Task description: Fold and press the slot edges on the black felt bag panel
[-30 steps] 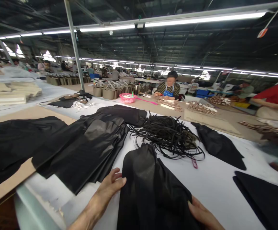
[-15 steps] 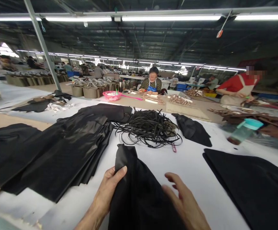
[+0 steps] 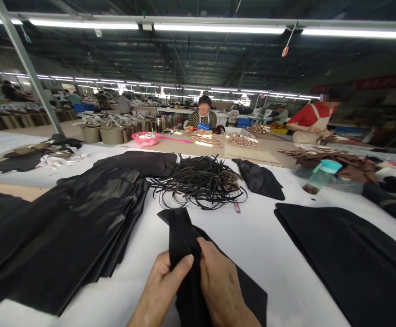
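Note:
A folded black fabric piece [image 3: 182, 229] stands up from the table in front of me, its lower part spreading to the right. My left hand [image 3: 165, 284] is closed on its left edge, thumb lying across the front. On the other side, my right hand [image 3: 220, 274] grips the same piece, with fingers partly hidden behind a fold. Just beyond lies a tangled heap of thin black strips [image 3: 201, 179]. A stack of black fabric panels [image 3: 78, 218] spreads to the left, and another black panel stack [image 3: 348, 254] lies at the right.
A pink tool [image 3: 237, 207] lies beside the strips. A lidded bottle [image 3: 322, 176] rests tilted at the right. Across the table are a pink basket [image 3: 145, 139], brown bags [image 3: 98, 134], a seated co-worker [image 3: 203, 120] and another person in red [image 3: 312, 120].
My right hand has come in from the right and taken hold of the black fabric piece. The left hand still grips it. My view has turned slightly to the right.

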Tool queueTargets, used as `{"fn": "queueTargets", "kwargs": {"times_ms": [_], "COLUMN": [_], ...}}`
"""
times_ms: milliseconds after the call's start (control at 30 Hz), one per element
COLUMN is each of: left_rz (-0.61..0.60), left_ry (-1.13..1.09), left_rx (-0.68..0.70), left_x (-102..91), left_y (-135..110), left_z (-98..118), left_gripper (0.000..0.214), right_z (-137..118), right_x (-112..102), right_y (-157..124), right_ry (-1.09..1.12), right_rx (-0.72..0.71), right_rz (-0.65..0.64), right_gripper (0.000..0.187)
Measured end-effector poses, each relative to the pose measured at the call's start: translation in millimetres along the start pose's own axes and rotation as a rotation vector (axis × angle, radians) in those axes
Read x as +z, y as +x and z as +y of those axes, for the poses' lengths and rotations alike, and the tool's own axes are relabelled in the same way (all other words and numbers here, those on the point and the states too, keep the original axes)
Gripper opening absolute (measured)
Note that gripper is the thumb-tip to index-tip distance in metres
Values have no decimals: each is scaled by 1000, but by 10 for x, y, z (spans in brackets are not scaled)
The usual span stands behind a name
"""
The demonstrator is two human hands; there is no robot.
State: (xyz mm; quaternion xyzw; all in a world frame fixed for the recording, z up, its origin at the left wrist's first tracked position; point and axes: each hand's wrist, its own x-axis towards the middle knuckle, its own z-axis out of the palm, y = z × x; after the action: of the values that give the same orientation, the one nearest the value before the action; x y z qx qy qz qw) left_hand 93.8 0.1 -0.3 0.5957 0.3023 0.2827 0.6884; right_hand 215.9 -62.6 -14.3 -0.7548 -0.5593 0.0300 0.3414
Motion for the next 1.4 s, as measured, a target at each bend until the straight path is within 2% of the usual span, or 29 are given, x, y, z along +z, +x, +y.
{"fn": "queueTargets", "kwargs": {"times_ms": [100, 267, 433, 533, 633, 767, 867, 967, 1033, 1100, 1167, 1267, 1333, 1400], "left_rz": [-48, 149, 292, 344, 405, 523, 485, 421, 398, 358, 316, 293, 321, 383], "left_ry": [16, -81, -228, -237, -194, -162, -180, -343, -462, -478, -352, -110, -18, 34], "left_rx": [-4, -87, -271, -312, -336, -480, -501, -491, -548, -589, -572, -470, -418, -404], "left_x": [-83, -265, -447, -572, -726, -909, -935, -886, -859, -860, -892, -962, -997, -1019], "left_y": [14, 33, 17, 6, -11, -56, -73, -36, 18, 91, 170, 255, 249, 172], "left_z": [60, 83, 11, -36, -47, 26, 84, 65, -7, -111, -210, -286, -290, -291], "left_gripper": [33, 42, 40, 36, 33, 33, 29, 20, 17, 20, 24, 37, 48, 61], "right_z": [-11, 152, 647, 976, 1282, 1682, 1846, 1855, 1846, 1865, 1906, 1935, 1904, 1843], "right_x": [-157, -370, -656, -799, -904, -1037, -1078, -1044, -989, -920, -854, -814, -844, -910], "right_y": [50, 111, 198, 192, 115, -13, -86, -154, -208, -270, -333, -409, -454, -521], "right_ry": [95, 265, 621, 741, 683, 599, 547, 635, 668, 619, 495, 287, 211, 228], "right_rx": [41, 198, 395, 514, 559, 683, 698, 739, 845, 919, 893, 766, 720, 721], "right_rz": [-91, -166, -135, -134, -65, 65, 45, 7, 2, 6, 6, -13, -14, -21], "right_gripper": [27, 34, 34, 35, 36, 34, 31, 32, 32, 33, 36, 44, 46, 45]}}
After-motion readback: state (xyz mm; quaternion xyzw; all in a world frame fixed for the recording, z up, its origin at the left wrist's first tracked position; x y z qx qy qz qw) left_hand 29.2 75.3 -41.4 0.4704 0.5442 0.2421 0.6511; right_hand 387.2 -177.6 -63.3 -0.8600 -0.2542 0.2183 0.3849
